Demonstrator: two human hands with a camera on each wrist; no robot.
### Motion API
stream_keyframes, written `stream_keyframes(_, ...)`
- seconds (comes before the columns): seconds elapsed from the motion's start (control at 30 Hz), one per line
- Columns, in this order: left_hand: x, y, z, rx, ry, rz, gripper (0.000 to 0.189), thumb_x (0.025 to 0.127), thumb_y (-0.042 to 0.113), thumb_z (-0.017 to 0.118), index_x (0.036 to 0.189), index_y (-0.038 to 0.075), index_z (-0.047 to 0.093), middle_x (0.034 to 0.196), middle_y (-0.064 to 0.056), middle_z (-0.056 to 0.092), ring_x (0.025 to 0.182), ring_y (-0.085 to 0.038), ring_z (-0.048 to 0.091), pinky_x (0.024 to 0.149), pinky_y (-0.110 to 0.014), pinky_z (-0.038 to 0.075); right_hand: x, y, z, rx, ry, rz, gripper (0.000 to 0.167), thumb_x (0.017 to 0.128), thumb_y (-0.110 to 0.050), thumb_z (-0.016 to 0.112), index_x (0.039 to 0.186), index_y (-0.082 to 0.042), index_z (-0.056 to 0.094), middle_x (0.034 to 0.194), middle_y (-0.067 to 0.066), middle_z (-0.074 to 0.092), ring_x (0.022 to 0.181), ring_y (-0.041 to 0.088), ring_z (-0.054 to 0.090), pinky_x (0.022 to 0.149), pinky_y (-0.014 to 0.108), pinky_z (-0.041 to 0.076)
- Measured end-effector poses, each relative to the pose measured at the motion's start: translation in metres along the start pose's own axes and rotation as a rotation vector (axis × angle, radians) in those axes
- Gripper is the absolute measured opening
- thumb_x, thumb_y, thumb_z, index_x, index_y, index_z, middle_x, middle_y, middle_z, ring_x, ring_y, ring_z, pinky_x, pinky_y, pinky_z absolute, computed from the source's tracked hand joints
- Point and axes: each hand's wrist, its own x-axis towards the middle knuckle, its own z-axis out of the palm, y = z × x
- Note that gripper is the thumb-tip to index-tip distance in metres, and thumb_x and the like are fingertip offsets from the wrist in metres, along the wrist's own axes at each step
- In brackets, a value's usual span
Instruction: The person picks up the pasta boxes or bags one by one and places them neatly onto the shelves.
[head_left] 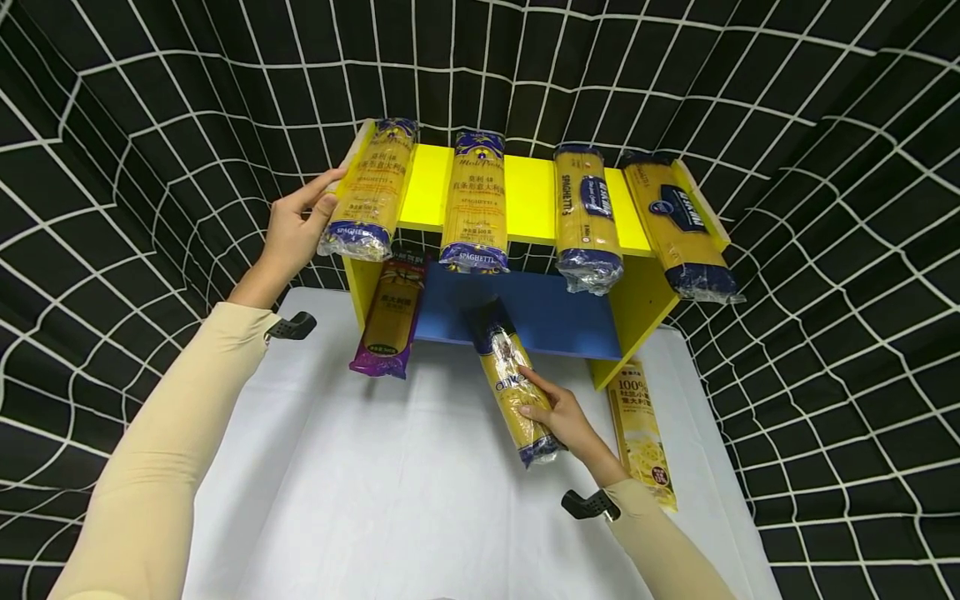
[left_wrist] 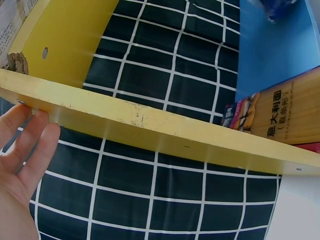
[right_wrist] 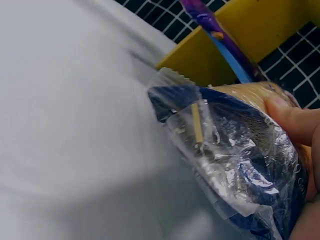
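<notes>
A spaghetti pack [head_left: 513, 387] with dark blue ends is gripped by my right hand [head_left: 562, 421], thumb and fingers on its lower half. Its far end overlaps the blue lower shelf [head_left: 555, 308], and its crinkled clear near end [right_wrist: 235, 155] shows in the right wrist view. My left hand [head_left: 296, 225] touches the yellow rack's left side near the top, beside the leftmost upper spaghetti pack [head_left: 375, 187]. In the left wrist view its fingers [left_wrist: 37, 142] lie fairly straight against the yellow side panel [left_wrist: 150, 117]. A purple-ended pasta pack [head_left: 390, 317] lies at the lower shelf's left.
On the yellow upper shelf [head_left: 528, 196] are more packs: a spaghetti pack [head_left: 475, 204], a blue-labelled one [head_left: 587, 217] and a tilted one [head_left: 678, 225]. A yellow pasta pack [head_left: 643, 433] lies right of the rack on the white table [head_left: 337, 500]. Black gridded cloth [head_left: 525, 50] surrounds it.
</notes>
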Motion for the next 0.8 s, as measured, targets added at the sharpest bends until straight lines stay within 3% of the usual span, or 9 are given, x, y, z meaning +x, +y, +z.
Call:
stream_keyframes(0.13,-0.001,0.004,0.000,-0.001,-0.004,0.007,0.041,0.102,0.028,0.051,0.142,0.022,0.056,0.133,-0.023,0.062,0.077,0.015,0.057,0.063,-0.005,0.046,0.010,0.007,0.006,0.046,0.078,0.025,0.071,0.090,-0.011,0.072,0.152,-0.026,0.040,0.157,0.017,0.039,0.111,0.020,0.058,0.083,0.024,0.053)
stream_keyframes(0.23,-0.001,0.005,0.001,-0.007,-0.003,0.014,0.041,0.102,0.028,0.051,0.142,0.020,0.056,0.132,-0.025,0.062,0.077,0.015,0.057,0.063,-0.005,0.045,0.017,0.009,0.011,0.083,0.121,0.030,0.071,0.091,-0.012,0.071,0.152,-0.028,0.040,0.158,0.014,0.039,0.117,0.020,0.056,0.085,0.023,0.052)
stream_keyframes(0.5,0.008,-0.025,0.003,0.015,0.016,0.014,0.040,0.101,0.032,0.052,0.141,0.032,0.056,0.130,-0.019,0.066,0.077,0.012,0.059,0.062,-0.006,0.046,0.032,0.002,0.025,0.179,0.189,0.077,0.069,0.091,-0.010,0.070,0.152,-0.026,0.041,0.156,0.013,0.041,0.119,0.024,0.055,0.084,0.023,0.053)
stream_keyframes(0.8,0.008,-0.031,0.003,0.006,0.019,0.021,0.039,0.101,0.033,0.053,0.140,0.036,0.056,0.124,-0.019,0.069,0.075,0.008,0.062,0.060,-0.009,0.047,0.047,-0.005,0.041,0.169,0.265,0.104,0.068,0.089,-0.013,0.073,0.150,-0.028,0.045,0.154,0.013,0.044,0.114,0.026,0.058,0.080,0.025,0.053)
